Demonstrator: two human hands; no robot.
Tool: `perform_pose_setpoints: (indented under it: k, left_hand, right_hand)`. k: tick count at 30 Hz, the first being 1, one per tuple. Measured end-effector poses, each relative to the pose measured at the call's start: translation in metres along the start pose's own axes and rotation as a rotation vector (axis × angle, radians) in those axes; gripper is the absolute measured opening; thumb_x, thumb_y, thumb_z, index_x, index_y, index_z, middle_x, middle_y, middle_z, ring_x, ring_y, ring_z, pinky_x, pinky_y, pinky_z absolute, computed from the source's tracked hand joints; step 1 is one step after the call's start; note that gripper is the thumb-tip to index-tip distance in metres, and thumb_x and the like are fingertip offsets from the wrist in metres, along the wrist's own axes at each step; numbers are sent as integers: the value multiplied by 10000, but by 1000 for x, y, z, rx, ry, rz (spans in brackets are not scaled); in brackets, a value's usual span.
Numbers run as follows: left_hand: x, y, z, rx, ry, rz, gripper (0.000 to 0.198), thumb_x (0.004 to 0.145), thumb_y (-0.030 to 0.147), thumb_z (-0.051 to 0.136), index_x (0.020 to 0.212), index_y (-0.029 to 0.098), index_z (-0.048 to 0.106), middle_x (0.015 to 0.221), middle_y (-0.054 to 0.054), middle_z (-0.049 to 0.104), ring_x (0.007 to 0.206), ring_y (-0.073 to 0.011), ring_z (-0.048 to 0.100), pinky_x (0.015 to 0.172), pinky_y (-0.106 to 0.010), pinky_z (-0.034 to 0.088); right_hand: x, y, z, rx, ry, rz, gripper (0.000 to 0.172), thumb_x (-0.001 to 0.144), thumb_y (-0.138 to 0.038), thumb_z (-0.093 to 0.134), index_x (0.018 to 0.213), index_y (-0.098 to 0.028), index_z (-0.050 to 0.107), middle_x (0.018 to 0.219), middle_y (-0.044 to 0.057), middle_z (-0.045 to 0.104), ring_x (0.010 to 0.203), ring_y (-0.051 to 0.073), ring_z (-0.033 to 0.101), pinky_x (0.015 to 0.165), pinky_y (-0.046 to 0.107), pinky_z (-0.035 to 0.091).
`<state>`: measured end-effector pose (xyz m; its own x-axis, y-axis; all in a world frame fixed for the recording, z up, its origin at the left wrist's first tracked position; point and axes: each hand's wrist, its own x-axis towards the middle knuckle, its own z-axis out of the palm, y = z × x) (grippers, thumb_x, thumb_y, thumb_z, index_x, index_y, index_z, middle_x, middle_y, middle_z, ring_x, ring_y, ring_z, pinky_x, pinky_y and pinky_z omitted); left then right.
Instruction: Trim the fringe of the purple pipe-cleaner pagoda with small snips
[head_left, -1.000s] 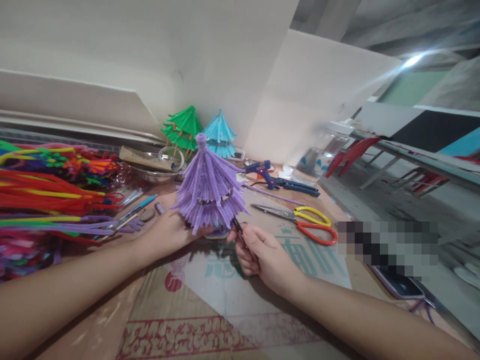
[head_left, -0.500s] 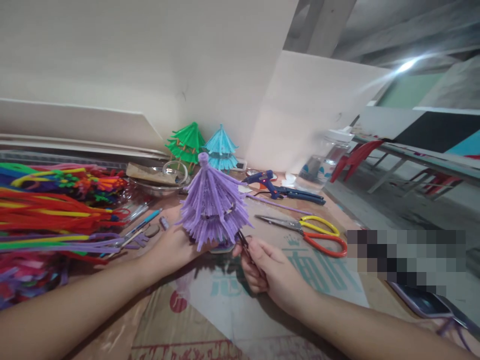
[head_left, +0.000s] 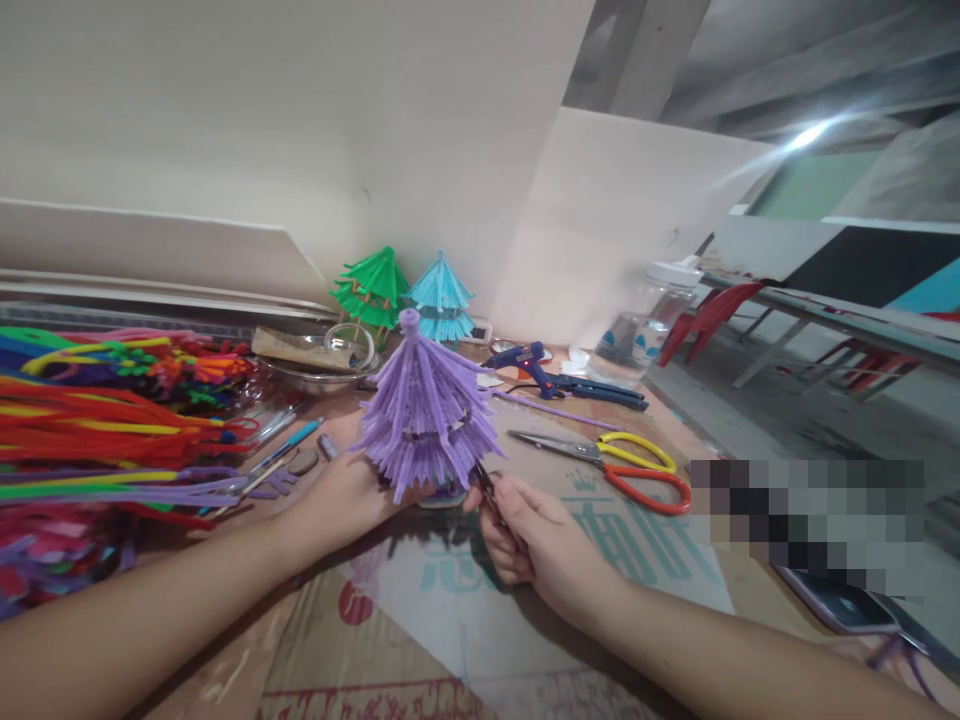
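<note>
At the worktable (head_left: 240, 670), right hand (head_left: 534, 525) clasps a dark tool (head_left: 487, 482), slanting left toward the upright purple pagoda (head_left: 427, 395).
Left hand (head_left: 358, 488) behind it, grip hidden.

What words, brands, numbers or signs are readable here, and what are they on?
No word or number reads for certain.
Tabletop covering: large teal characters, partly hidden by the right hand, unclear; a crown sign stands above them.
Red round mark on the covering: pale marks, too small.
Clear jug: blue markings, too blurred.
</note>
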<state>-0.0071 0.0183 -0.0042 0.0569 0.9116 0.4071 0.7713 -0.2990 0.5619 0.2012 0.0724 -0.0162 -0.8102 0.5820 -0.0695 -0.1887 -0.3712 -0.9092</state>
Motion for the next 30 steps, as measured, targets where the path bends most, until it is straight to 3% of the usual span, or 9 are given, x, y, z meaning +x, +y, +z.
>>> perform_pose_setpoints:
  k: [4, 10, 16, 24, 30]
  left_hand:
    - [-1, 0, -1, 10, 12, -19, 306, 862, 457, 533, 928, 211, 704, 1093, -71, 747, 1030, -273, 677, 948, -396, 537]
    - [0, 2, -2, 84, 5, -16, 294, 857, 458, 521, 785, 242, 707, 832, -35, 753, 960, -267, 679, 872, -371, 560]
    - [4, 5, -2, 35, -17, 34, 258, 848, 399, 516, 742, 238, 686, 881, -38, 749, 1007, -260, 661, 952, -386, 530]
    - [1, -4, 1, 83, -16, -11, 334, 854, 468, 506, 725, 221, 690, 880, -62, 755, 932, -273, 683, 885, -406, 556]
    - [-1, -8, 1, 122, -51, -3, 297, 857, 418, 515, 762, 216, 710, 877, -52, 764, 908, -257, 695, 863, -374, 556]
  right_hand:
    - [-1, -1, 0, 16, -3, 5, 516, 726, -650, 728, 813, -166, 572, 498, -116, 338, 378, 31, 162, 379, 205, 99]
    - [-1, 0, -1, -10, -3, -4, 513, 740, -658, 710, 819, -172, 567, 492, -122, 319, 385, 35, 145, 382, 203, 103]
    - [-1, 0, 0, -32, 6, -7, 516, 732, -667, 709, 812, -180, 559, 483, -123, 321, 385, 38, 154, 380, 198, 115]
    - [-1, -2, -1, 10, -7, 9, 510, 731, -652, 721, 808, -172, 568, 477, -121, 334, 375, 33, 161, 374, 196, 104]
    - [-1, -2, -1, 12, 7, 14, 516, 725, -651, 730, 811, -168, 571, 485, -122, 328, 374, 29, 167, 376, 197, 102]
